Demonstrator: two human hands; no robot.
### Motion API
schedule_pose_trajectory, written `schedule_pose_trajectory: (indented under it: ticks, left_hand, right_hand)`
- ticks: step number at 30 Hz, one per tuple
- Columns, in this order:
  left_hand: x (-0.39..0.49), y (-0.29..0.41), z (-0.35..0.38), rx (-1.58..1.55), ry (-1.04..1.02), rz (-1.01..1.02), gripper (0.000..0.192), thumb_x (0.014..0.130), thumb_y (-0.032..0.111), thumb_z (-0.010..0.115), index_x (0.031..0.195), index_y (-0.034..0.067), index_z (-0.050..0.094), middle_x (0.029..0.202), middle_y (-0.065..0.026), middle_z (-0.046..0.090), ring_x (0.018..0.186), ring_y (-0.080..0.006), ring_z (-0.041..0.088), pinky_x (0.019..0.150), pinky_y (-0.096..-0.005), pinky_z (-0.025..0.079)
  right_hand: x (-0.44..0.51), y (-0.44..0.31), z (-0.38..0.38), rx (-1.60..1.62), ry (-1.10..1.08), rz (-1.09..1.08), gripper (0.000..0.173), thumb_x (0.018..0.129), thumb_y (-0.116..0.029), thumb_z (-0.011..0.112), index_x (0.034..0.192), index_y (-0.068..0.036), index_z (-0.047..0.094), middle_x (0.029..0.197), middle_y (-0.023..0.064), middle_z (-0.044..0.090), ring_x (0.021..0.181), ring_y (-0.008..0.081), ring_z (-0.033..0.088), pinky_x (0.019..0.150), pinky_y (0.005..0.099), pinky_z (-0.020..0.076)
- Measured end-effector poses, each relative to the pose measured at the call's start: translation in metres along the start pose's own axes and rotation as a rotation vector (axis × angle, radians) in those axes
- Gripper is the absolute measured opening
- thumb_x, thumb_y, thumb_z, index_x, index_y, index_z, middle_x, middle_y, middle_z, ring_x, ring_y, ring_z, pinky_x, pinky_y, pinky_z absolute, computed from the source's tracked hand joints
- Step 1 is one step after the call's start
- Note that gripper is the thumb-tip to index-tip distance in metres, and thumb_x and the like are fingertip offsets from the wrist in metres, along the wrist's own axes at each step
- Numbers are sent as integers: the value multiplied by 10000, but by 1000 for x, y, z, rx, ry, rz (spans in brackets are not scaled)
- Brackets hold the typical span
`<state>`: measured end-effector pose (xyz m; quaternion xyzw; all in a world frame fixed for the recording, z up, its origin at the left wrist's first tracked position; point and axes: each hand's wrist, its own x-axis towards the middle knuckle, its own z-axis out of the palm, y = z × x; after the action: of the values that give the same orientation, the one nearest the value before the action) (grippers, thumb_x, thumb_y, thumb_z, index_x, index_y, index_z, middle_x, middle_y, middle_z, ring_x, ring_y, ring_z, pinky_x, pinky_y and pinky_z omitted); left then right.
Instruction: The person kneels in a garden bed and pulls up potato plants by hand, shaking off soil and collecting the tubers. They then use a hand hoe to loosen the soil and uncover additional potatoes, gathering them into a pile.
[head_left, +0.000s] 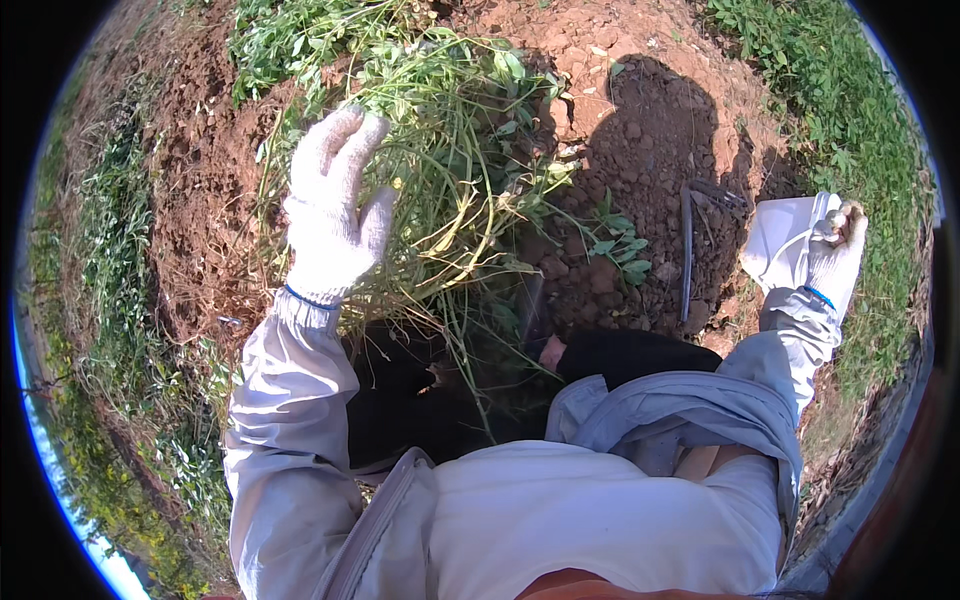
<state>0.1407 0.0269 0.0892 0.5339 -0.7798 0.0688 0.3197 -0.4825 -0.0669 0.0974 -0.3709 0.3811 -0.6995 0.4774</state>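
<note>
My left hand, in a white knit glove with a blue cuff edge, is raised beside a heap of uprooted leafy plants, probably peanut plants. Its fingers are apart, and nothing shows in it. Yellowish stems and thin roots trail from the heap down towards my legs. Off to the right, my right hand, gloved alike, is at a white plastic bucket with a white handle. Its soiled fingers are curled around small pale lumps that look like peanut pods.
A dark, narrow curved bar lies on the reddish clods left of the bucket. One leafy sprig rests on the soil. Low green plants grow along the right, and another leafy strip runs down the left.
</note>
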Motion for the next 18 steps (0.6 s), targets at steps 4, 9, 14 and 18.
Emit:
schedule_pose_trajectory:
  ticks: [4, 9, 14, 18]
  left_hand:
    - [-6, 61, 36, -173, -598, -207, 628, 852, 391, 670, 1367, 74, 500, 1204, -223, 608, 1052, -383, 635, 905, -461, 514]
    - [-27, 64, 66, 76, -948, -550, 921, 834, 429, 650, 1560, 145, 161, 1168, -231, 631, 999, -401, 660, 857, -476, 534]
    - [-20, 46, 54, -852, -610, -991, 762, 832, 59, 553, 1529, 119, 252, 1102, -179, 672, 728, -246, 671, 671, -357, 555]
    - [-11, -3, 44, -1385, -106, -1046, 675, 786, -43, 517, 1447, -6, 385, 968, -174, 673, 574, -134, 581, 468, -229, 490]
  right_hand:
    - [23, -70, -134, -290, 379, -152, 301, 1011, -295, 528, 1007, 3, 573, 812, 55, 529, 708, 121, 479, 558, 224, 382]
    - [38, -83, -193, -382, 805, -242, 233, 944, -204, 546, 859, 12, 573, 783, 67, 546, 633, 133, 475, 539, 253, 425]
    - [37, -33, -264, -986, 902, 250, 368, 885, -359, 690, 1002, -21, 606, 846, 104, 593, 746, 170, 588, 567, 341, 485]
    - [24, -33, -349, -1537, 346, 27, 696, 874, -416, 680, 1298, 115, 528, 1199, 254, 642, 1121, 323, 620, 946, 394, 476]
